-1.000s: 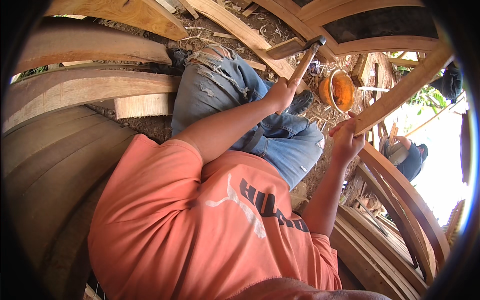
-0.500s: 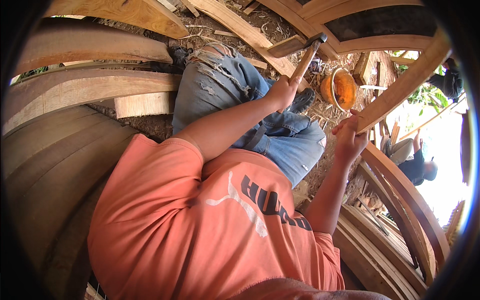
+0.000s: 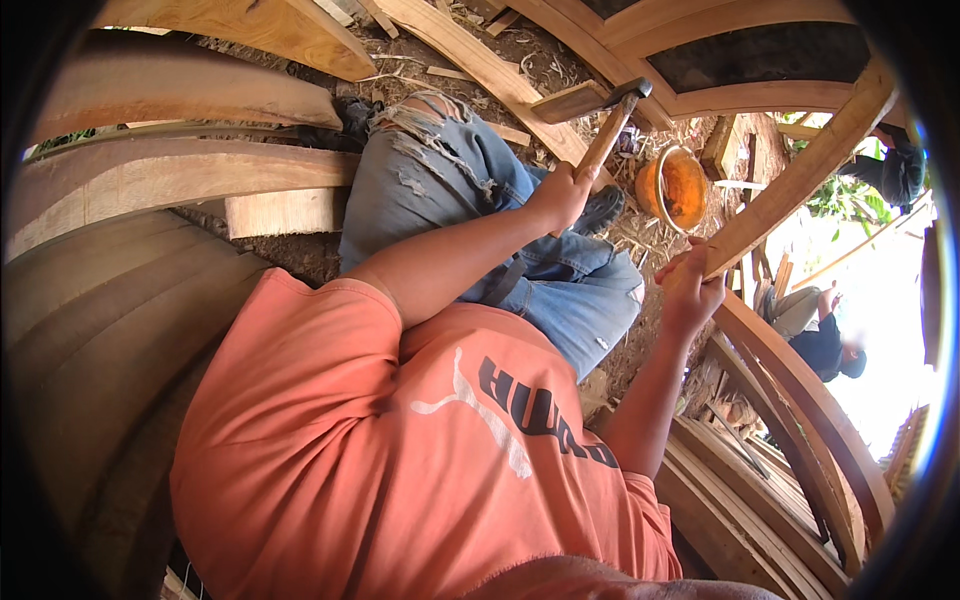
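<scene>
My left hand (image 3: 562, 198) is wrapped round the wooden handle of an adze (image 3: 606, 130). Its dark head is raised, and a broad, flat brownish blade points left above the ground. On the right, my right hand (image 3: 694, 292) is closed at the lower end of a long, pale wooden plank (image 3: 790, 190). This plank slants away toward the upper right. Part of my right-hand grip is hidden, with some fingers folded against the wood. My legs in torn jeans (image 3: 430, 190) are bent in front of me, left of the adze.
An orange bucket (image 3: 652, 190) stands on the shaving-strewn ground beyond my hands. Thick curved timbers (image 3: 180, 190) lie at the left. Framed wooden panels (image 3: 760, 97) are at the upper right, stacked boards (image 3: 740, 500) at the lower right. Another person (image 3: 822, 340) sits farther right.
The adze and my left hand have come down slightly in the view. My right hand and the plank end have shifted a little left and down. Both grips stay the same.
</scene>
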The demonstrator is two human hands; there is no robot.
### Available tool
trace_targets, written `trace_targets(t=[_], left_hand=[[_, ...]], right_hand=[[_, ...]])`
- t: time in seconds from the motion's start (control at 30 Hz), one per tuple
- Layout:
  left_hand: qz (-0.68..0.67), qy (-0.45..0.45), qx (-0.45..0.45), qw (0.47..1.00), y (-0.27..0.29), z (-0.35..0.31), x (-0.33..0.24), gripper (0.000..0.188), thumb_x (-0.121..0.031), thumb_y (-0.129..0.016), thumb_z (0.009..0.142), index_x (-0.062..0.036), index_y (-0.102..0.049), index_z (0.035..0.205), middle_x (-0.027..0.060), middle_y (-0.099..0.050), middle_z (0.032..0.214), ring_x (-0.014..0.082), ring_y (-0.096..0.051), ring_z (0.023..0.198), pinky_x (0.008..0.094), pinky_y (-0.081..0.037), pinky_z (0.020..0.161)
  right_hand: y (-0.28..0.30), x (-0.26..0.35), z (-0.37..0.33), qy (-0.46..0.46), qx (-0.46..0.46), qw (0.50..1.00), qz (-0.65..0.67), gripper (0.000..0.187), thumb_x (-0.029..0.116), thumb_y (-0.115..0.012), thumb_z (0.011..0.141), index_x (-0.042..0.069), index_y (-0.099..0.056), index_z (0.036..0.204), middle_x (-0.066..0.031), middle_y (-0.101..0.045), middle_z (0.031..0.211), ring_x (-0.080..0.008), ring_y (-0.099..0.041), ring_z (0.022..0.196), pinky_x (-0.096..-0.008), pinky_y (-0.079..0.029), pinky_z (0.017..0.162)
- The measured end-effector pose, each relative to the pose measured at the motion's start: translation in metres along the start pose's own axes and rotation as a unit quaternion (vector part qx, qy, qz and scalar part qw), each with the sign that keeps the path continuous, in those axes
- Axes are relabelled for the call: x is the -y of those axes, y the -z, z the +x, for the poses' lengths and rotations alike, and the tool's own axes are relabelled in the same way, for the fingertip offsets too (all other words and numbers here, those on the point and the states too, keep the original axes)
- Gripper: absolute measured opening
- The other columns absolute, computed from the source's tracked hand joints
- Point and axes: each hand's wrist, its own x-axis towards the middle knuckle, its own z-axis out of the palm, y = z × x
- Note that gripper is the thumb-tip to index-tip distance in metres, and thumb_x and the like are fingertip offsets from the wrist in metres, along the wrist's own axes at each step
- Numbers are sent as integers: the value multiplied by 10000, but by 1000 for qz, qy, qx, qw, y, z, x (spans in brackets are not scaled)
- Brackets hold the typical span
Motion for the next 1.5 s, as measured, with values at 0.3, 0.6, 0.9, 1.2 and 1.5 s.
trace_targets(t=[0.3,0.6,0.9,1.2,1.5], left_hand=[[58,-30,-17,998,-5,-9,1,562,-520,-505,1135,33,-598,1101,113,-618,750,244,-576,482,411,-470,465],[6,-6,-2,1000,-6,1,1,526,-533,-499,1139,-21,-525,1020,34,-531,624,149,-529,446,351,-415,404],[-32,6,30,999,1,-6,-8,523,-543,-478,1144,-47,-497,981,19,-518,640,134,-511,455,330,-435,427],[-135,70,132,979,8,-8,-38,356,-399,-511,1134,-46,-509,1092,63,-596,834,154,-622,664,329,-544,576],[-134,62,184,972,21,2,-32,449,-380,-550,1115,-33,-555,1398,125,-741,1237,210,-685,1118,412,-522,1009]], right_hand=[[-17,-21,-16,-127,108,936,-309,374,323,-728,1044,-38,-678,959,-65,-652,657,-147,-638,517,-321,-523,494],[-7,-68,-15,-82,60,987,-127,249,222,-653,1078,-24,-666,1041,-46,-609,656,-129,-596,500,-297,-467,453],[68,-80,-29,-198,-43,973,-112,285,276,-664,1072,-7,-658,1042,-22,-576,661,-134,-598,516,-306,-485,466],[223,-271,-113,-375,-134,912,-100,427,380,-660,1064,28,-635,823,-85,-603,648,-230,-610,512,-401,-496,471],[161,-278,-114,-228,-176,863,-414,831,297,-819,953,-57,-424,1592,-311,-566,1519,-451,-553,1410,-487,-439,1203]])
